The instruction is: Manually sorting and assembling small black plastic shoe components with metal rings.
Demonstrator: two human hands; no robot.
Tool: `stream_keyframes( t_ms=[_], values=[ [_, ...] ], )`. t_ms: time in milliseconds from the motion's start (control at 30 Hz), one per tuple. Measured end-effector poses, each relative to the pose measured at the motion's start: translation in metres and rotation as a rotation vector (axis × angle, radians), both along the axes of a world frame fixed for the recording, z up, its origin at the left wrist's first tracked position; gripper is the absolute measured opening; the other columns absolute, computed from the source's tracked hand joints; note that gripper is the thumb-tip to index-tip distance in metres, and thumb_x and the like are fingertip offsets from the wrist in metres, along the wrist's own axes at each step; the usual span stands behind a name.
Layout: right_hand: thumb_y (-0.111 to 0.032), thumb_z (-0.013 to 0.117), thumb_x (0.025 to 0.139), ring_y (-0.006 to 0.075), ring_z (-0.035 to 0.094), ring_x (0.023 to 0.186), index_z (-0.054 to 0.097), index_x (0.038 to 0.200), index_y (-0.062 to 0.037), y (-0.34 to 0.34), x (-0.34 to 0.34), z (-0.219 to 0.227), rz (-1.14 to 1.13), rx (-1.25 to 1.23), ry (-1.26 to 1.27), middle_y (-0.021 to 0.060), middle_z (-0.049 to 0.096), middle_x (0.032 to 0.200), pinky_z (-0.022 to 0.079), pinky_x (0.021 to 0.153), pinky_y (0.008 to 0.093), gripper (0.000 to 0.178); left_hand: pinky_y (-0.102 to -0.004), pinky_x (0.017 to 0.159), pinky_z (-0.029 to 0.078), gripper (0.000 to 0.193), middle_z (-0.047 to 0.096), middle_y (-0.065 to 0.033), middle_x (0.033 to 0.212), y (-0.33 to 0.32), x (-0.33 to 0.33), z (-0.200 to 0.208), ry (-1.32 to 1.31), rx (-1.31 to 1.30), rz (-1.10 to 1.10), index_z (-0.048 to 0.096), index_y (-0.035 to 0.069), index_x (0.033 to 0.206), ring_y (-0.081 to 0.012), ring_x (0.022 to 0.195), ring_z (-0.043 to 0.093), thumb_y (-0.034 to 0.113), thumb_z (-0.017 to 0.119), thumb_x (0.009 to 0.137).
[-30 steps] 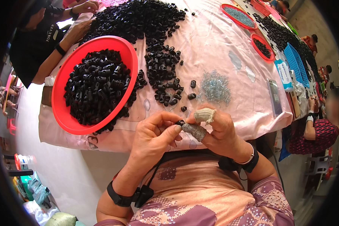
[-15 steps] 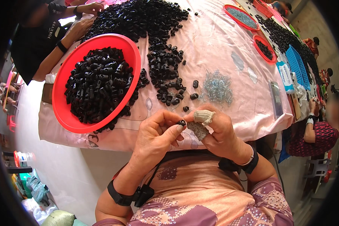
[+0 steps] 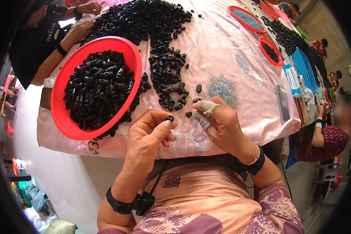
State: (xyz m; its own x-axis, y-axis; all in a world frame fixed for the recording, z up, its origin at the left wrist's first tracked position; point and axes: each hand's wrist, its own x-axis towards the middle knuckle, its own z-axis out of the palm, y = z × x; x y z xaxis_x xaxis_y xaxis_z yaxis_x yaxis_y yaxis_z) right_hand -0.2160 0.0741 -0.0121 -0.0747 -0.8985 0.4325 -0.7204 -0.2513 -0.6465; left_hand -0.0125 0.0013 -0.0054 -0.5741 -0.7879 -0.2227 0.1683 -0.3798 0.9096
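My left hand (image 3: pixel 146 134) pinches a small black plastic cord lock piece (image 3: pixel 170 118) between thumb and index finger, above the table's near edge. My right hand (image 3: pixel 224 124) is apart from it, to the right, its fingers curled in. Cloth covers wrap two of its fingertips, and whatever they may hold is hidden. A few loose black pieces (image 3: pixel 199 88) lie just beyond those fingertips. Beside them is a pile of thin, clear-bluish springs (image 3: pixel 222 90). To the left, a red basin (image 3: pixel 136 78) is heaped with black cord locks (image 3: pixel 99 87).
A large heap of black pieces (image 3: pixel 140 21) spreads across the pink tablecloth (image 3: pixel 206 43). Farther right are a red tray of springs (image 3: pixel 247 20), a small red basin (image 3: pixel 280 58), a blue basket (image 3: pixel 305 70) and a phone (image 3: pixel 282 103). Other people sit left and right.
My hands have moved apart. The left has drawn left and slightly down with the black piece; the right has shifted up toward the loose pieces and springs.
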Motion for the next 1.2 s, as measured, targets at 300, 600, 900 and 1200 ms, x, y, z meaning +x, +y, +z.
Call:
stream_keyframes(
  t_ms=[300, 600, 900, 1200],
  values=[
    [-0.001, 0.064, 0.07, 0.0296, 0.062, 0.08, 0.063, 0.085, -0.0034, -0.011, 0.007, -0.01, 0.007, -0.038, 0.384, 0.0128, 0.059, 0.096, 0.052, 0.067, 0.0382, 0.016, -0.0174, 0.059, 0.045, 0.014, 0.069, -0.004, 0.09, 0.001, -0.001, 0.006, -0.081, -0.009, -0.091, 0.063, 0.003, 0.106, -0.0058, 0.071, 0.062, 0.01, 0.061, 0.094],
    [0.004, 0.064, 0.067, 0.0343, 0.061, 0.079, 0.065, 0.093, -0.0015, -0.007, 0.012, -0.01, 0.014, -0.022, 0.199, 0.0157, 0.06, 0.088, 0.052, 0.068, 0.0397, 0.027, -0.0175, 0.059, 0.045, 0.015, 0.069, -0.0038, 0.09, 0.001, -0.001, 0.001, -0.087, -0.038, -0.111, 0.063, 0.003, 0.105, -0.0055, 0.07, 0.061, 0.011, 0.062, 0.093],
    [-0.002, 0.064, 0.092, 0.0096, 0.064, 0.087, 0.064, 0.111, 0.0009, 0.004, 0.002, 0.0, 0.095, 0.36, -0.877, 0.0034, 0.066, 0.096, 0.054, 0.074, 0.0234, 0.02, -0.019, 0.06, 0.047, 0.017, 0.065, -0.0011, 0.088, 0.001, -0.002, 0.006, -0.133, -0.019, -0.15, 0.064, 0.002, 0.105, -0.0053, 0.072, 0.057, 0.015, 0.063, 0.093],
    [-0.002, 0.064, 0.092, 0.0092, 0.065, 0.08, 0.065, 0.108, 0.0026, 0.008, 0.02, 0.006, 0.161, 0.253, -0.891, 0.004, 0.067, 0.091, 0.053, 0.071, 0.0223, 0.017, -0.0169, 0.058, 0.047, 0.018, 0.071, -0.0058, 0.09, 0.003, -0.003, 0.007, -0.112, 0.011, -0.183, 0.064, 0.002, 0.106, -0.0055, 0.069, 0.061, 0.011, 0.066, 0.091]
  ],
)
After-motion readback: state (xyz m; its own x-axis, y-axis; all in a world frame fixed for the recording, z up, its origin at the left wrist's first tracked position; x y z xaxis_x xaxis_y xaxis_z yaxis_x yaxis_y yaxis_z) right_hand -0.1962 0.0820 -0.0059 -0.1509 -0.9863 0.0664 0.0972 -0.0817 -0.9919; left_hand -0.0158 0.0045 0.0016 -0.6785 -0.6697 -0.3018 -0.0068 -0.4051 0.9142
